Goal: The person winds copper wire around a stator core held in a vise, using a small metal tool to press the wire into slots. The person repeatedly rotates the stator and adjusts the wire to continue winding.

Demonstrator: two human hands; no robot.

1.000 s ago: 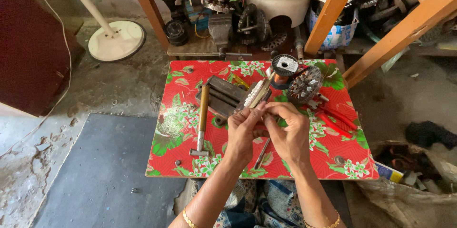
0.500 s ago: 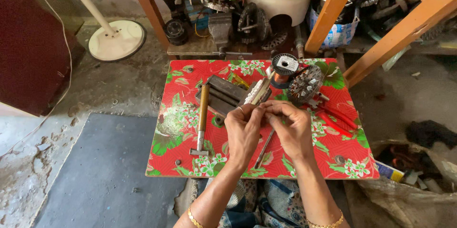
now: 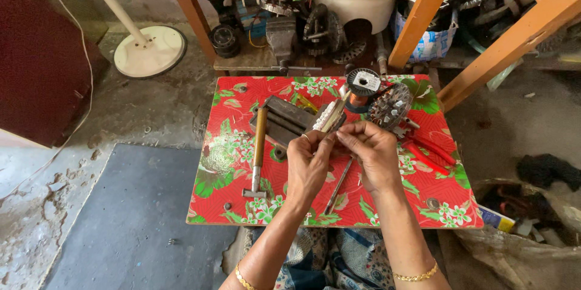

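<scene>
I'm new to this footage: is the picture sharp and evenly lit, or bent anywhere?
Head view: soft daylight, no glare; the hands and hammer look sharp on the red flowered table; the wide lens bends the orange posts at the edges.

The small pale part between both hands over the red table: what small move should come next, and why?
Probably keep the left hand steady and let the right hand work its fingers along the small pale part. Both hands pinch it above the red flowered table, so it has no other support, and the hammer lies untouched beside them.
</scene>
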